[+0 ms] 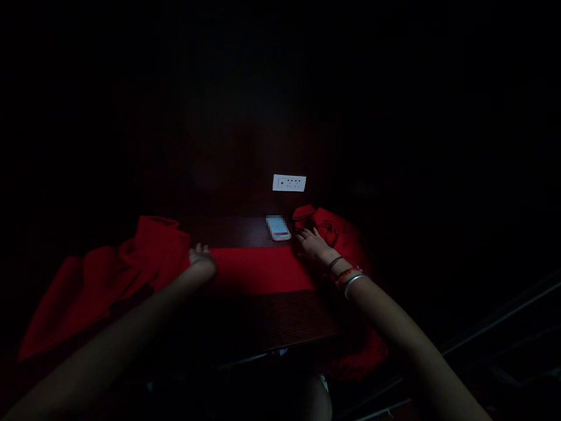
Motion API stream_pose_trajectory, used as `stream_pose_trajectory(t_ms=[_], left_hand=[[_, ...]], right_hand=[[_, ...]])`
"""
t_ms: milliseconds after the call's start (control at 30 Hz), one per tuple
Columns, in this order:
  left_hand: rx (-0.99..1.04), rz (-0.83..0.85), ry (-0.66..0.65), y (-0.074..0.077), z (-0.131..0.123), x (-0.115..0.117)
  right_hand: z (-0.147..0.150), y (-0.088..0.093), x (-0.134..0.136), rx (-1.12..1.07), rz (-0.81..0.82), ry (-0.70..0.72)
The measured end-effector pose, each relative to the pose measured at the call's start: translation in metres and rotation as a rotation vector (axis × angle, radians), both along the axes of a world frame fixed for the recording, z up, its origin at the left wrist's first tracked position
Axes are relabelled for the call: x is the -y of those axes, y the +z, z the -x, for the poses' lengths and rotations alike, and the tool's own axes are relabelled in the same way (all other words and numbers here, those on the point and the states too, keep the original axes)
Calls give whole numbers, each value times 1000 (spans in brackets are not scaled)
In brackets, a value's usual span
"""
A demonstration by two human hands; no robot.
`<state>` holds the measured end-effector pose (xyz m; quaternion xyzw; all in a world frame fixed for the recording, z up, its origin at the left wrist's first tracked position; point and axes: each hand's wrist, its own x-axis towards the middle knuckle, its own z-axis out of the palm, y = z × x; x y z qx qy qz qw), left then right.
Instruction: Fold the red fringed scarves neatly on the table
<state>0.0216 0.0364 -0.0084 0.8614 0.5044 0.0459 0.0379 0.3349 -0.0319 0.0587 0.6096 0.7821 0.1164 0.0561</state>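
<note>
A long red cloth (258, 268) lies stretched across a dark wooden table (272, 321). It bunches up at the left and at the right, where it spills over the edge. My left hand (201, 258) rests on the cloth near the left bunch, fingers curled on the fabric. My right hand (312, 244), with several bangles at the wrist, lies flat on the cloth's far right part, fingers spread, beside a phone (279, 228).
The room is very dark. A white socket plate (289, 183) sits on the wall behind the table. The lit phone lies at the table's far edge. Faint rails or bars show at the lower right (495, 321).
</note>
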Motion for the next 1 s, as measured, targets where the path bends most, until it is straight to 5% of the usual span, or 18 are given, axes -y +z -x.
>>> stream_pose_trajectory(t_ms=[133,233,567,667,833,1000], left_hand=[[-7,-52,-47,-3,-64,21],[9,-20,-59,-9,-88,31],[28,-91,-17,-24,-82,26],[23,-99,-1,-24,-83,26],[26,-81,24,-26,-80,22],[40,-105,13,-30,-78,19]], right_hand=[[2,-4,-23,32,207,-17],[1,-5,-33,46,299,-19],[-13,9,-39,-57,327,82],[-20,25,-39,-151,391,124],[-27,67,-34,-276,789,32],[-19,90,-12,-623,640,186]])
